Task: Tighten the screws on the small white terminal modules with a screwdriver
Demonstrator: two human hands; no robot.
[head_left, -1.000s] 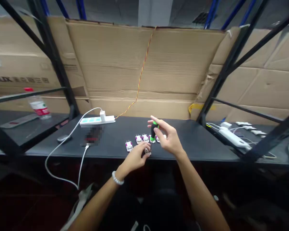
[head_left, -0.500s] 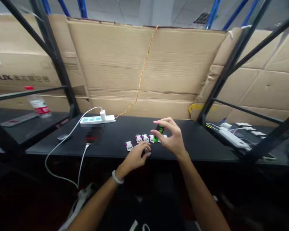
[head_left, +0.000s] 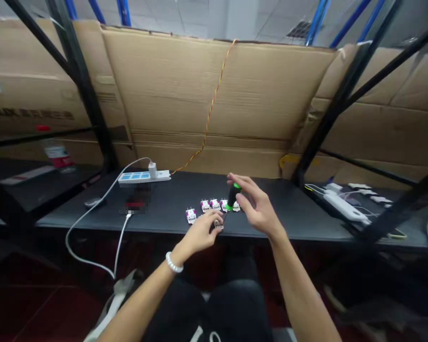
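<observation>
My right hand (head_left: 254,205) grips a screwdriver (head_left: 232,196) with a black and green handle, held nearly upright, tip down over a small part (head_left: 218,224) near the table's front edge. My left hand (head_left: 201,232) pinches that small part against the black table (head_left: 171,213). Just beyond my hands lies a row of several small white and magenta modules (head_left: 205,205), with one more module (head_left: 190,215) set apart at the left.
A white power strip (head_left: 143,177) with a plugged charger and a white cable (head_left: 93,213) lies at the back left. A dark phone-like object (head_left: 135,202) lies beside it. More white strips and cables (head_left: 342,205) sit on the right shelf. Cardboard (head_left: 217,104) walls the back.
My right hand turned the screwdriver handle between its fingers, tipping it and bringing it upright again. My left hand stayed on the small part. The camera tilted down a little.
</observation>
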